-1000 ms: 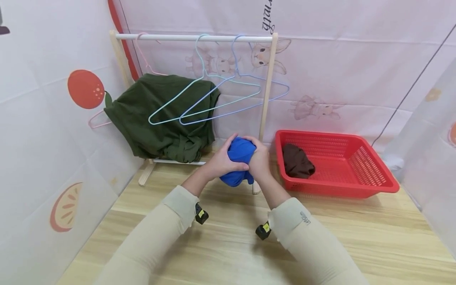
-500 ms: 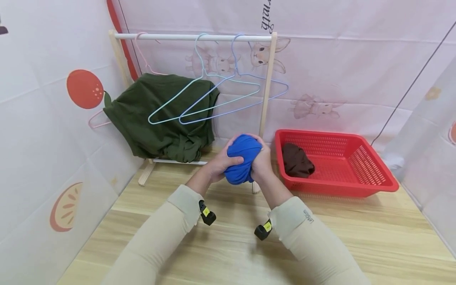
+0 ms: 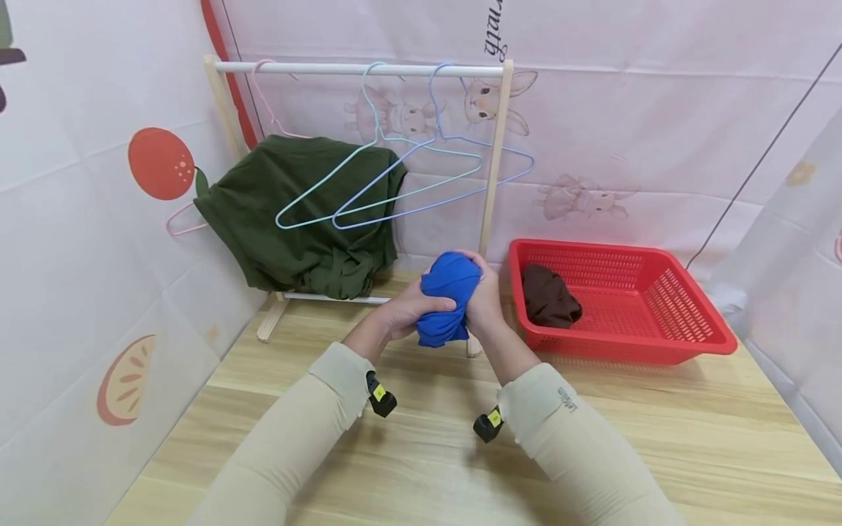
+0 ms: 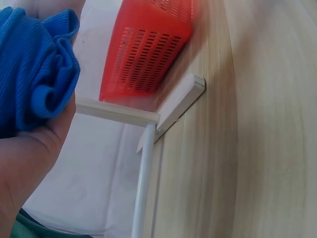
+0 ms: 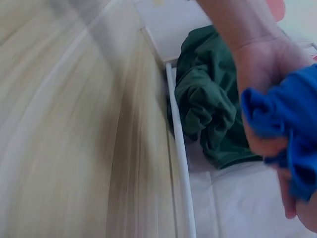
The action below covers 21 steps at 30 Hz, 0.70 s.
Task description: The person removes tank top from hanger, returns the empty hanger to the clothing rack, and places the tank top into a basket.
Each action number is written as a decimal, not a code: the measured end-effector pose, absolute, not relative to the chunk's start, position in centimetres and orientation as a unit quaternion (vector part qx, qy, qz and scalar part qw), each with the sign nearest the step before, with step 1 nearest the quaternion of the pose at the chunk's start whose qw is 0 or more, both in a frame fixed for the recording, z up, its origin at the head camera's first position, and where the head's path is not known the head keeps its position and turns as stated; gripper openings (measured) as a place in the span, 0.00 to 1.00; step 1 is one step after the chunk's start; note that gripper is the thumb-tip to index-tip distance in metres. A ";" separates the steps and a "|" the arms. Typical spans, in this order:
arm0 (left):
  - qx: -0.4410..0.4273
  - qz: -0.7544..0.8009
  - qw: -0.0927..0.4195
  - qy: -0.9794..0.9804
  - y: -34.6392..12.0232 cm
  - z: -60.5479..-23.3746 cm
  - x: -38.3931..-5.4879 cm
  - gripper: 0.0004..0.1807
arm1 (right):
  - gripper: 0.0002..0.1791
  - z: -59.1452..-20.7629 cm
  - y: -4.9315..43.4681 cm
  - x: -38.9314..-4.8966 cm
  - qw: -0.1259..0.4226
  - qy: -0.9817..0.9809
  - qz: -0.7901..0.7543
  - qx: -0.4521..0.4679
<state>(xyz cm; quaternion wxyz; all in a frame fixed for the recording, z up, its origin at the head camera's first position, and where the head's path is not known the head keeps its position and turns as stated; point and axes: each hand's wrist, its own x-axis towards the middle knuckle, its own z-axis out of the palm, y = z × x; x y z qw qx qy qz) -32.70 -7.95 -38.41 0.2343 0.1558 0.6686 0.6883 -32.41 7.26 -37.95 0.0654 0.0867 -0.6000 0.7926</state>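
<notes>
A bunched blue cloth [image 3: 454,281] is squeezed between both hands above the table, in front of the rack's right post. From its left side the left hand [image 3: 409,307] grips it, thumb lying across the front. The right hand [image 3: 485,296] grips the cloth from the right, most of its fingers hidden behind it. Up close in the left wrist view, the blue cloth [image 4: 37,69] shows fine ribs and rolled folds. Loose folds of the blue cloth [image 5: 292,124] stick out in the right wrist view.
A dark green garment [image 3: 309,212] hangs on a pink hanger [image 3: 187,230] at the rack's left. A mint hanger [image 3: 316,186] and a blue hanger [image 3: 375,190] hang bare from the bar [image 3: 355,70]. The red basket [image 3: 658,347] at right holds a brown cloth [image 3: 549,296].
The blue cloth has been turned and squeezed in the hands, and its folds now lie differently. The left hand has shifted slightly; rack, hangers and basket stay put.
</notes>
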 end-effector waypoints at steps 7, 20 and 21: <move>0.147 0.647 0.209 0.719 -8.2 -37.9 -32.5 0.52 | 0.17 -38.3 8.4 -33.1 0.144 -0.737 0.641 0.159; 0.133 0.627 0.175 0.747 -8.7 -37.6 -32.8 0.50 | 0.22 -37.4 10.0 -33.0 0.146 -0.836 0.499 0.176; 0.127 0.632 0.176 0.744 -8.7 -37.6 -32.8 0.50 | 0.22 -37.4 10.0 -33.0 0.129 -0.823 0.524 0.175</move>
